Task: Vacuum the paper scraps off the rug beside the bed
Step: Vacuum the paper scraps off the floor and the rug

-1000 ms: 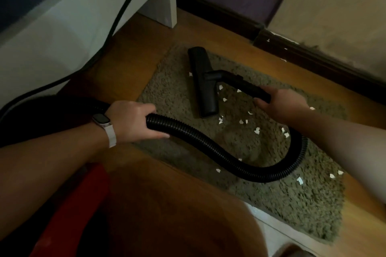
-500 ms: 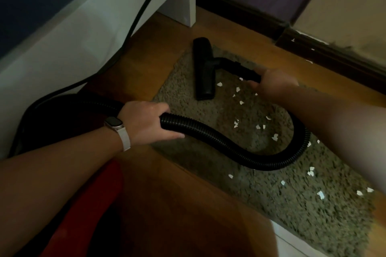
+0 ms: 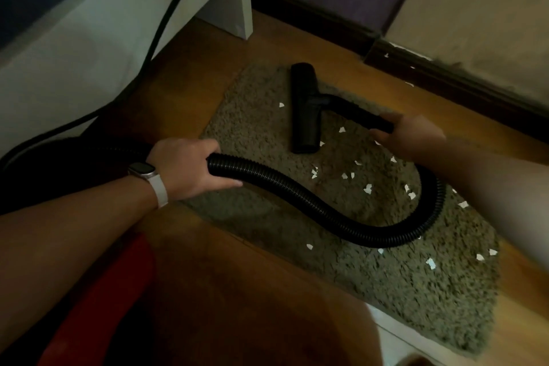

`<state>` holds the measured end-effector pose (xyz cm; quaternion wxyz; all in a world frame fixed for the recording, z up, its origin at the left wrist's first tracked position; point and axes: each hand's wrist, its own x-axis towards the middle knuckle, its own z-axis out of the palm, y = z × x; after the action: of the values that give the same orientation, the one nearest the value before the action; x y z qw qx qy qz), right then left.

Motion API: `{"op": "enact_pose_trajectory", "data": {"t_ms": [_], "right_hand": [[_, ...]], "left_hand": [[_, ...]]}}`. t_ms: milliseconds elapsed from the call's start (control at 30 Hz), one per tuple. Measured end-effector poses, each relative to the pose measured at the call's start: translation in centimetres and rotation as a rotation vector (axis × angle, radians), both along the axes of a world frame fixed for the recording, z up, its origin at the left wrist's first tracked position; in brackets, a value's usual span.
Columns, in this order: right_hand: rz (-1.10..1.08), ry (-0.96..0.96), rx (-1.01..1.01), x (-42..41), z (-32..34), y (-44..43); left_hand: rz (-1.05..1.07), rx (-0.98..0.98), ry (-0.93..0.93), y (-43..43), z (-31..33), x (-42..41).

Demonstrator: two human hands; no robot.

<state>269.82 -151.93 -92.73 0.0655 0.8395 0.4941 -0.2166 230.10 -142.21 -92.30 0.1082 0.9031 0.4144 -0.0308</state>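
Note:
A shaggy grey-green rug (image 3: 371, 291) lies on the wooden floor beside the white bed frame (image 3: 74, 47). Several white paper scraps (image 3: 367, 188) dot its middle and right side. The black vacuum floor head (image 3: 304, 110) rests on the rug's far end. My right hand (image 3: 410, 134) grips the black wand just behind the head. A ribbed black hose (image 3: 297, 196) loops across the rug from the wand to my left hand (image 3: 190, 169), which grips it at the rug's left edge. A watch sits on that wrist.
A black power cord (image 3: 166, 18) runs down along the bed frame to the dark vacuum body at the left edge. A red object (image 3: 98, 300) lies at lower left. A dark skirting board (image 3: 445, 80) bounds the floor behind the rug, with a few scraps along it.
The floor head slid from the rug's middle to its far end, then eased back a little toward me. My right hand moved with the wand. My left hand kept its hold on the hose.

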Motion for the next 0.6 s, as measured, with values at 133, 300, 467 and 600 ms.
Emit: {"op": "enact_pose_trajectory", "data": {"t_ms": [133, 300, 467, 600], "right_hand": [[0.027, -0.009, 0.021, -0.4, -0.2, 0.6], [0.066, -0.008, 0.026, -1.6, -0.2, 1.7], [0.139, -0.061, 0.031, -2.9, 0.0, 3.1], [0.233, -0.152, 0.043, -3.2, 0.4, 3.5]], "left_hand": [[-0.033, 0.001, -0.001, -0.7, 0.1, -0.3], [-0.019, -0.008, 0.016, -0.8, 0.1, -0.5], [-0.034, -0.031, 0.065, -0.9, 0.5, -0.4], [-0.025, -0.045, 0.084, -1.1, 0.8, -0.3]]}}
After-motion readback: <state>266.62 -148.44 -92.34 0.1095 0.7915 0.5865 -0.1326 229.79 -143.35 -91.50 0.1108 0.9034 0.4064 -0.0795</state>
